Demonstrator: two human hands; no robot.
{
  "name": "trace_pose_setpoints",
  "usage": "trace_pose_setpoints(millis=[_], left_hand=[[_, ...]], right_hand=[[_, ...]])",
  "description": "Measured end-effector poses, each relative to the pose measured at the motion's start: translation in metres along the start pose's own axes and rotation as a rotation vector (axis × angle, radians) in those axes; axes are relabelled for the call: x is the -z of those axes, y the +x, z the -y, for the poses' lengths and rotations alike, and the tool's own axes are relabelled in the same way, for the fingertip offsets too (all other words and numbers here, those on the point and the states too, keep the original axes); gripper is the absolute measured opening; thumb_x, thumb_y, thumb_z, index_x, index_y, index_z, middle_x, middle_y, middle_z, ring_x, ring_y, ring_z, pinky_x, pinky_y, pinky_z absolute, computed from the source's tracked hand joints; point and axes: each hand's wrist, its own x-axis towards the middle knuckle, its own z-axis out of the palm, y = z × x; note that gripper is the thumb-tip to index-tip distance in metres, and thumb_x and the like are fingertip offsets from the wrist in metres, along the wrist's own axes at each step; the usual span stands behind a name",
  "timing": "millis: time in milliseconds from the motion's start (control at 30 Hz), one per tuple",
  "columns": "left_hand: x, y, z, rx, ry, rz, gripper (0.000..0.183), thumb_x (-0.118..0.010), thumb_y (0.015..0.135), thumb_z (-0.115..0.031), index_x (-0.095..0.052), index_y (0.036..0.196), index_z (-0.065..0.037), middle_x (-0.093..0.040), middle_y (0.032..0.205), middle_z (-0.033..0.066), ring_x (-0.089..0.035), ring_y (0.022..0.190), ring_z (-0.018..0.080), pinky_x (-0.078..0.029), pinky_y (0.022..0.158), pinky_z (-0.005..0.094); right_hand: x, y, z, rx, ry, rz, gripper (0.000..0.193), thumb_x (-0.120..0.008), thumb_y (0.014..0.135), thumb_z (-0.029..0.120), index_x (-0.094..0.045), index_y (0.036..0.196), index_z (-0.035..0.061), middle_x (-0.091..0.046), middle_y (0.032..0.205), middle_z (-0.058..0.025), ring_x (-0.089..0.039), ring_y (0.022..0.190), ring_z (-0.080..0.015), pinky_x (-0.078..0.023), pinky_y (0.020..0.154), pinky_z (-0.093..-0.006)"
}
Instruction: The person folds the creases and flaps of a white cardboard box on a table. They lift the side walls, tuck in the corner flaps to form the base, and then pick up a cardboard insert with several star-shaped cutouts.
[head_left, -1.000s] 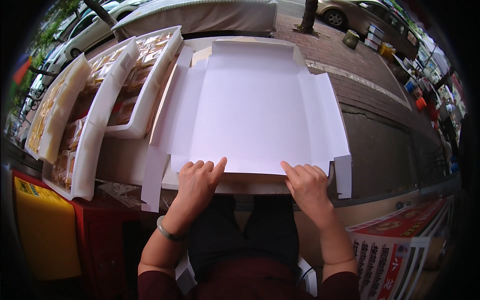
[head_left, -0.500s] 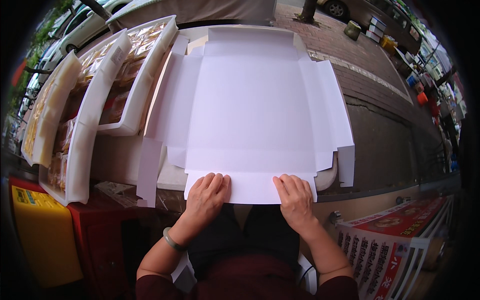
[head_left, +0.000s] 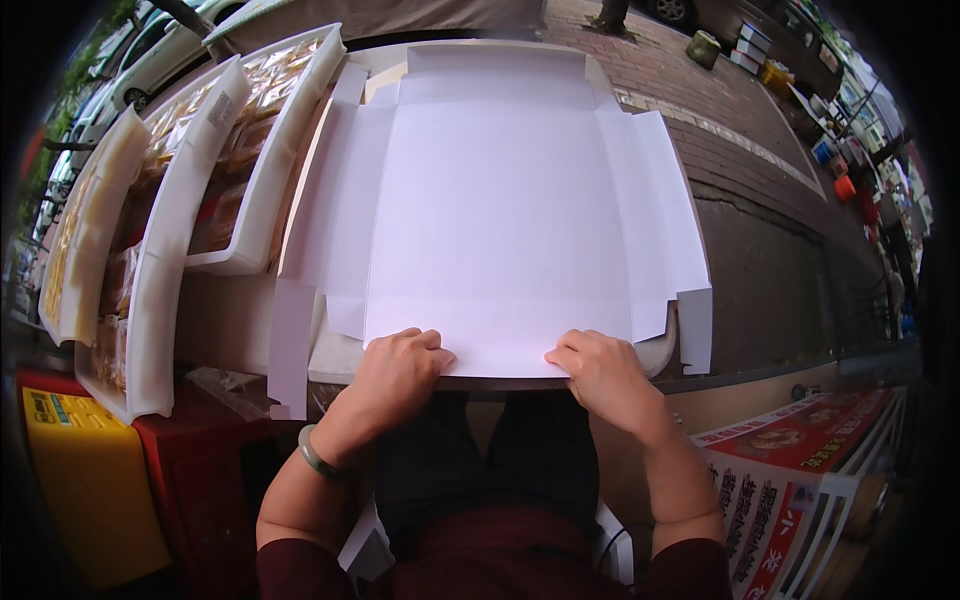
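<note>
A large white cardboard box blank (head_left: 500, 200) lies spread out before me, creased along its sides, with flaps standing partly raised at left, right and far end. Its near flap (head_left: 505, 362) is pinched at both ends, tilted upward along its crease. My left hand (head_left: 400, 372) is closed on the left part of that flap, thumb pointing inward; a pale green bangle (head_left: 318, 455) circles the wrist. My right hand (head_left: 608, 378) grips the right part the same way. Fingers of both hands partly cover the flap's edge.
White plastic trays (head_left: 165, 255) of clear-wrapped food stand at the left. Below them are a yellow box (head_left: 85, 480) and a red cabinet (head_left: 205, 490). The blank rests on a pale tabletop (head_left: 340, 355). A red-and-white printed sign (head_left: 770, 490) stands at lower right.
Both hands have moved slightly away from me and turned inward at the wrists. The near flap, flatter before, now tilts up and looks shorter.
</note>
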Motion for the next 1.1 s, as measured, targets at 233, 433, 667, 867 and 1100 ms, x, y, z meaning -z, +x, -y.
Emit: trace_pose_setpoints(millis=[233,433,667,867,1100], left_hand=[[0.021,0.052,0.043,0.020,-0.174,0.295,0.026,-0.070,0.087,-0.029,-0.065,0.086,-0.003,-0.068,0.078,0.0192,-0.066,0.076,0.0406,-0.053,0.068,0.0477],[0.019,0.073,0.042,0.224,0.019,0.276,0.052,-0.084,0.074,-0.038,-0.059,0.108,-0.009,-0.065,0.102,0.0162,-0.063,0.099,0.0354,-0.049,0.081,0.0449],[-0.019,0.040,0.009,0.036,0.128,-0.127,0.026,-0.068,0.081,-0.009,-0.062,0.107,-0.011,-0.055,0.108,0.0099,-0.054,0.103,0.0273,-0.045,0.084,0.0389],[-0.060,0.003,-0.036,0.073,0.040,-0.221,0.064,-0.065,0.082,-0.022,-0.048,0.137,0.005,-0.046,0.143,0.0191,-0.042,0.135,0.0349,-0.033,0.112,0.0481],[-0.065,-0.010,-0.040,0.075,-0.043,-0.210,0.100,-0.077,0.075,-0.049,-0.036,0.153,-0.002,-0.029,0.162,0.0212,-0.022,0.152,0.0408,-0.018,0.123,0.0546]], right_hand=[[0.025,0.063,-0.035,-0.149,0.143,0.417,0.033,-0.079,0.080,0.024,-0.063,0.099,0.0015,-0.069,0.090,-0.0161,-0.068,0.088,-0.0355,-0.054,0.077,-0.0451],[0.013,0.071,-0.039,-0.182,-0.109,0.119,0.063,-0.092,0.062,0.031,-0.055,0.105,0.0058,-0.065,0.095,-0.0152,-0.064,0.092,-0.0343,-0.050,0.079,-0.0417],[-0.020,0.032,-0.004,0.085,-0.056,-0.135,0.023,-0.069,0.082,0.003,-0.064,0.104,-0.0010,-0.063,0.108,-0.0151,-0.064,0.101,-0.0344,-0.051,0.091,-0.0450],[-0.061,0.007,0.046,-0.074,0.063,-0.285,0.051,-0.059,0.083,0.003,-0.057,0.133,-0.0079,-0.051,0.145,-0.0237,-0.045,0.140,-0.0392,-0.034,0.117,-0.0514],[-0.065,0.009,0.056,0.003,0.099,-0.169,0.078,-0.073,0.081,0.019,-0.041,0.147,-0.0052,-0.038,0.157,-0.0217,-0.033,0.148,-0.0352,-0.026,0.122,-0.0488]])
